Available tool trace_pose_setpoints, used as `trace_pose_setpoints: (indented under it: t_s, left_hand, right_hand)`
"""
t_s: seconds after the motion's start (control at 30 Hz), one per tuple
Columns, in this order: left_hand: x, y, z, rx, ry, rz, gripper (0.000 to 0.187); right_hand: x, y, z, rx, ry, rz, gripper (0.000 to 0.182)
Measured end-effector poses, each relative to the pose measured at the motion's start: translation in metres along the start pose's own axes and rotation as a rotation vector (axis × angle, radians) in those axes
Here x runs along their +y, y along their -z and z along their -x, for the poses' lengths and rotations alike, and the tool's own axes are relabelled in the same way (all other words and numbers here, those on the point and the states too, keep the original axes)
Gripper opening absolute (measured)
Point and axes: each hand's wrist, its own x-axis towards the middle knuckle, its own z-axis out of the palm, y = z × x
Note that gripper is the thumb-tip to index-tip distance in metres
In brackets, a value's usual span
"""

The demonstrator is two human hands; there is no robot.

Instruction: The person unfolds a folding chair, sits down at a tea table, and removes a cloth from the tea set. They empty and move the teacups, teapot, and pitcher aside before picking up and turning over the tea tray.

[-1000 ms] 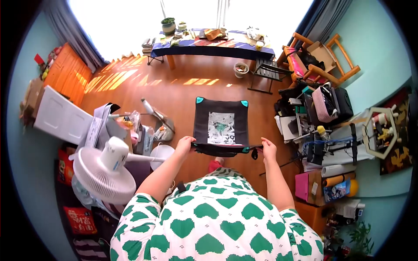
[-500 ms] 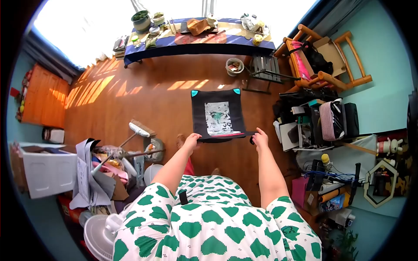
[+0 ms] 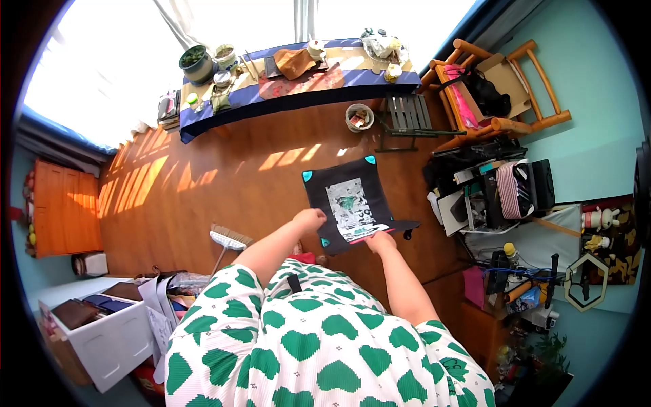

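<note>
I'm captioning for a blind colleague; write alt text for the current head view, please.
A person's right hand grips the near edge of a black fabric piece with teal corners and a printed panel, the left hand at its left edge, above a wooden floor. Beyond are a cloth-covered table and a bin; a broom is at left.

No word, brand or number can be read clearly. Dark lettering shows toward the lower right of the pale printed panel (image 3: 346,201) on the black fabric piece (image 3: 373,182), at the frame's centre, too small and blurred to make out.
</note>
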Motion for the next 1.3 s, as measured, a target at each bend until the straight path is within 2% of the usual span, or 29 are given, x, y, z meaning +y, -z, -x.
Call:
trace_pose_setpoints:
  t_s: [0.07,0.13,0.2,0.23,0.27,0.33,0.4,0.47,0.57,0.67,0.7,0.77,0.87,0.9,1.0,1.1,1.2,1.3]
  left_hand:
    - [0.017,0.055,-0.006,0.147,0.009,0.103,0.032]
    - [0.021,0.102,-0.01,0.278,0.021,0.093,0.032]
    - [0.019,0.133,-0.011,0.331,-0.004,0.245,0.031]
    - [0.009,0.143,-0.016,0.27,0.009,0.379,0.03]
    - [-0.019,0.139,-0.033,0.292,-0.055,0.579,0.027]
    - [-0.037,0.156,-0.031,0.219,-0.04,0.704,0.027]
    - [-0.065,0.187,-0.034,0.148,0.014,0.648,0.026]
    - [-0.118,0.213,-0.067,0.119,0.036,0.663,0.027]
    - [-0.164,0.252,-0.11,0.16,0.084,0.492,0.027]
    - [-0.138,0.317,-0.125,0.069,0.199,0.632,0.027]
    - [-0.147,0.329,-0.143,0.147,0.082,0.484,0.023]
    - [-0.126,0.371,-0.152,0.132,0.029,0.487,0.024]
    - [-0.111,0.419,-0.174,0.174,-0.085,0.415,0.024]
    - [-0.092,0.44,-0.169,0.144,-0.029,0.487,0.023]
    - [-0.094,0.46,-0.195,0.168,-0.105,0.415,0.022]
    - [-0.09,0.468,-0.209,0.199,-0.191,0.507,0.023]
    - [-0.082,0.474,-0.213,0.205,-0.178,0.598,0.024]
    - [-0.083,0.483,-0.223,0.237,-0.191,0.58,0.028]
  right_hand:
    - [0.023,0.003,-0.022,0.204,0.129,-0.028,0.039]
    - [0.027,0.013,-0.024,0.162,0.194,-0.459,0.03]
    - [0.036,0.003,-0.041,0.114,0.243,-0.742,0.025]
    - [0.036,0.0,-0.043,0.037,0.148,-0.797,0.027]
    - [0.034,-0.005,-0.041,0.024,0.104,-0.823,0.029]
    - [0.021,-0.003,-0.028,-0.071,0.028,-0.78,0.03]
    - [-0.002,0.003,-0.03,-0.186,0.035,-0.766,0.032]
    - [-0.035,0.018,-0.043,-0.221,0.049,-0.832,0.033]
    - [-0.081,0.029,-0.085,-0.091,-0.004,-0.912,0.032]
    - [-0.129,0.05,-0.11,-0.055,-0.047,-0.901,0.031]
    - [-0.149,0.061,-0.119,-0.067,-0.043,-0.873,0.031]
    - [-0.186,0.074,-0.148,-0.058,-0.003,-0.846,0.031]
    - [-0.231,0.099,-0.184,0.098,0.208,-0.766,0.028]
    - [-0.246,0.113,-0.185,0.092,0.2,-0.791,0.027]
    - [-0.279,0.162,-0.173,0.029,0.172,-0.813,0.028]
    - [-0.296,0.215,-0.166,-0.037,0.113,-0.72,0.029]
    - [-0.308,0.265,-0.175,-0.012,0.084,-0.771,0.033]
    - [-0.337,0.322,-0.186,0.036,0.181,-0.687,0.032]
